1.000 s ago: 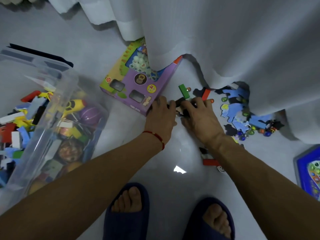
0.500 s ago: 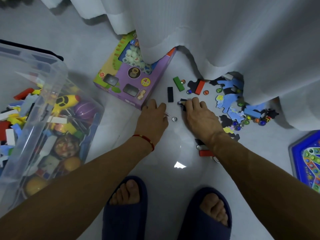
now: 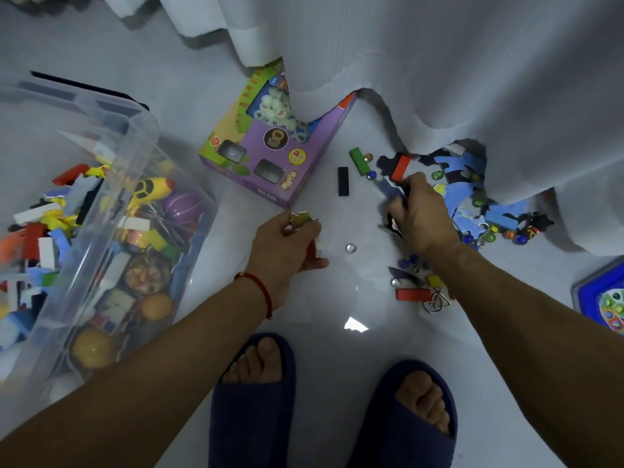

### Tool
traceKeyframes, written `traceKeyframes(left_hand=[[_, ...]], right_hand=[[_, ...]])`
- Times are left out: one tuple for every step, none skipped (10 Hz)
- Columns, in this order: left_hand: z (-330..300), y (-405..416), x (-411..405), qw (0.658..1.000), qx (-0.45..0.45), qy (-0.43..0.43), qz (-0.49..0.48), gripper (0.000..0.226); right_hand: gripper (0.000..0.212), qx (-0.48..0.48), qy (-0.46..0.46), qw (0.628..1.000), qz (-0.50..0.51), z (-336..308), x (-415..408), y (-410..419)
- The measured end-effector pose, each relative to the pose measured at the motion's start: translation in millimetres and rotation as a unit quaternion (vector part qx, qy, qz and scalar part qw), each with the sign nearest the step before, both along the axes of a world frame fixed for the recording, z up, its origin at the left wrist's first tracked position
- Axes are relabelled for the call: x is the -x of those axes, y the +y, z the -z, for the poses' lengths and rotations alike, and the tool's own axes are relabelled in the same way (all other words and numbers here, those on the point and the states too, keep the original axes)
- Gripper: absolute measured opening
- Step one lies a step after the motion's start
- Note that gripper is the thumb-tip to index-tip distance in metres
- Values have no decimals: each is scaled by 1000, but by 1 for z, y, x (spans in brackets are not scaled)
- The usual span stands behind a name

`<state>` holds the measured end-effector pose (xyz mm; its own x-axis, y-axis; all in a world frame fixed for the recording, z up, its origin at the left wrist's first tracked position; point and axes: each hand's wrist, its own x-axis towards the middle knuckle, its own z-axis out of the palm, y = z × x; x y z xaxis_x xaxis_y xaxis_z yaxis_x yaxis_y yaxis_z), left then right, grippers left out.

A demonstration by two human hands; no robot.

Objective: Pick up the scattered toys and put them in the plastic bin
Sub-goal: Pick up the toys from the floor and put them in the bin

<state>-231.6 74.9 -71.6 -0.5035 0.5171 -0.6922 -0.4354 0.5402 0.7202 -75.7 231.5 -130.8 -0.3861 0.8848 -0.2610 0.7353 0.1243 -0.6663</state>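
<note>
My left hand [image 3: 287, 244] is lifted off the floor and grips a few small toy pieces, one yellowish and jagged. My right hand [image 3: 420, 214] is curled around blue and dark puzzle pieces at the edge of the scattered pile [image 3: 472, 197]. A black block [image 3: 343, 181], a green block [image 3: 358, 160], a red block [image 3: 401, 167] and marbles [image 3: 370, 175] lie on the floor beyond my hands. A clear glass bead [image 3: 351, 247] sits between them. The clear plastic bin [image 3: 101, 211] at the left holds several toys.
A purple toy box [image 3: 270, 153] lies half under the white curtain [image 3: 439, 69]. Near my right forearm lie a red block [image 3: 412, 294], metal ring puzzles [image 3: 437, 302] and marbles. A blue game board [image 3: 604, 298] is at the right edge. My slippered feet [image 3: 256, 393] stand below.
Both hands were flat on the floor raking pieces together. Now each has closed on pieces and lifted; the left drew back toward me, the right moved toward the blue pile.
</note>
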Motion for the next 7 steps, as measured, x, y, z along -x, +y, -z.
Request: traceKeyframes(left_hand=[[-8,-7,3,1000,-7,-26,-13,21],[-28,-13,1,997,-30,-70,-26,27],[-63,-18,3,993,-80,-81,-34,19],[-109,-28,26,984,-155,-52,-65,16],[-155,-51,67,974,-188,27,-122,14],[-177,-84,106,955,-192,103,-202,10],[-181,-114,134,939,-156,141,-274,21]], right_hand=[[25,24,9,999,33,-1,-9,-1],[21,154,129,972,125,-12,-15,-2],[8,329,308,872,193,-51,-3,-6],[10,404,374,827,113,-101,35,-19],[10,413,381,826,-32,-152,103,-48],[18,392,384,825,-137,-191,177,-83],[27,365,299,854,-218,-208,236,-114]])
